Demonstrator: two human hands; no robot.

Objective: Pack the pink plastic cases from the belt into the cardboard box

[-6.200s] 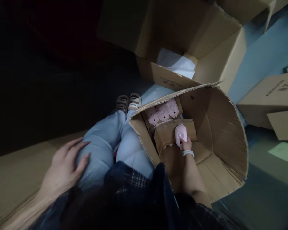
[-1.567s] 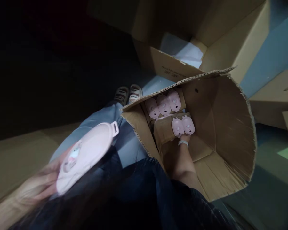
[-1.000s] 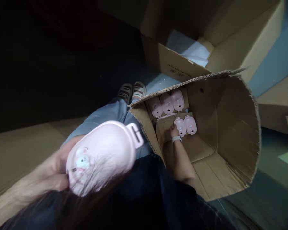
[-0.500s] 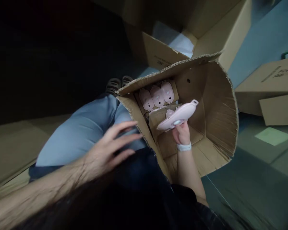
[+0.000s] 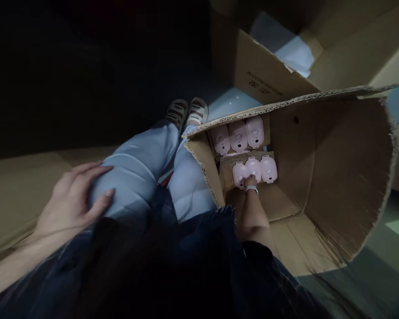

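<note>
My right hand (image 5: 251, 180), with a pale band on the wrist, reaches down into a tall open carton (image 5: 349, 177). Its fingers are closed at the near edge of a pink oval plastic case (image 5: 253, 166), the middle one of a row of three; the fingertips are partly hidden. To its left lies another pink case (image 5: 240, 172), to its right a third (image 5: 269, 169). Farther back stands a second row of similar pink cases (image 5: 238, 136). My left hand (image 5: 73, 195) rests open on my thigh, fingers spread and holding nothing.
Brown cardboard (image 5: 224, 177) lies under the rows. Behind stands another open carton (image 5: 266, 75) with white sheet material (image 5: 286, 44) inside. The near carton's ragged rim (image 5: 292, 106) curves around my right arm. My sandalled feet (image 5: 188, 111) are left of it.
My right hand has lowered the pink case into the front row, where three now lie side by side. My left hand has drawn back from the carton's edge onto my thigh. The view has shifted.
</note>
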